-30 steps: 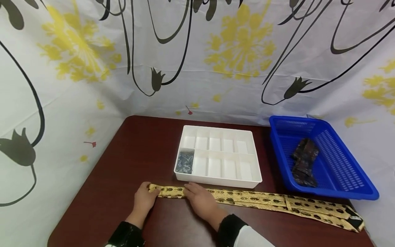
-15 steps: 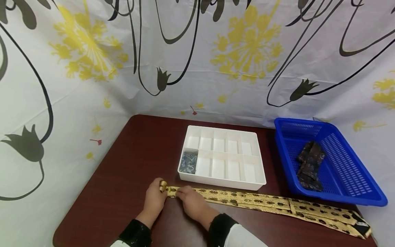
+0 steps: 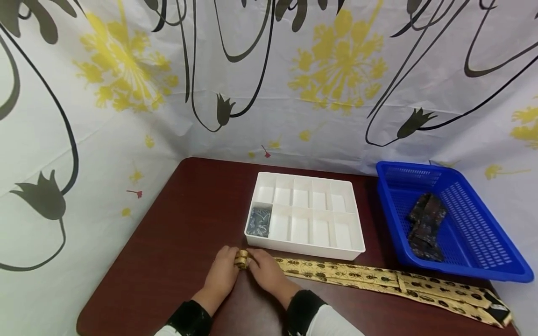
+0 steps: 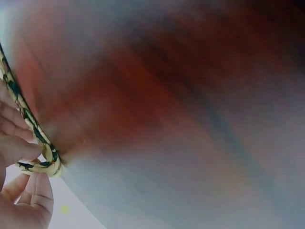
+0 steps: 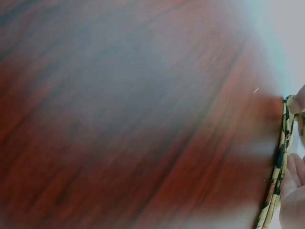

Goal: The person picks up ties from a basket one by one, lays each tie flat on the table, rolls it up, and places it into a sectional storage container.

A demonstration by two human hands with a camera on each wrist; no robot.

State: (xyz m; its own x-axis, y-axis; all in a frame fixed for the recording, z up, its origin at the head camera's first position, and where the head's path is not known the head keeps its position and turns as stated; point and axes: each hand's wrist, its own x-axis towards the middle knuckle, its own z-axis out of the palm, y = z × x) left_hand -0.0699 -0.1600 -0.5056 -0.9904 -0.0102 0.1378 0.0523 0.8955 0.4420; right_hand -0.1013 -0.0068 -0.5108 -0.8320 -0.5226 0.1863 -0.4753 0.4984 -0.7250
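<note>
A yellow necktie [image 3: 353, 275] with a dark insect print lies lengthwise across the front of the table, its left end wound into a small roll [image 3: 241, 259]. My left hand [image 3: 222, 273] pinches that roll; in the left wrist view its thumb and fingers close around the coiled end [image 4: 50, 157]. My right hand [image 3: 269, 275] rests over the tie just right of the roll, fingertips touching it. In the right wrist view, fingers [image 5: 293, 191] lie along the tie's edge [image 5: 281, 157]. The tie's wide end [image 3: 496, 305], with its dark lining, lies flat at the far right.
Behind the tie stands a white divided tray [image 3: 304, 249], with a dark bluish folded cloth item [image 3: 258, 221] in its front left compartment. At the right, a blue basket [image 3: 483, 233] holds a dark patterned fabric piece [image 3: 426, 226]. Patterned cloth [image 3: 328, 126] hangs behind the table [image 3: 197, 210].
The left hand has rolled up the tie's left end and moved right with the roll, closing up to the right hand. The view has shifted slightly left.
</note>
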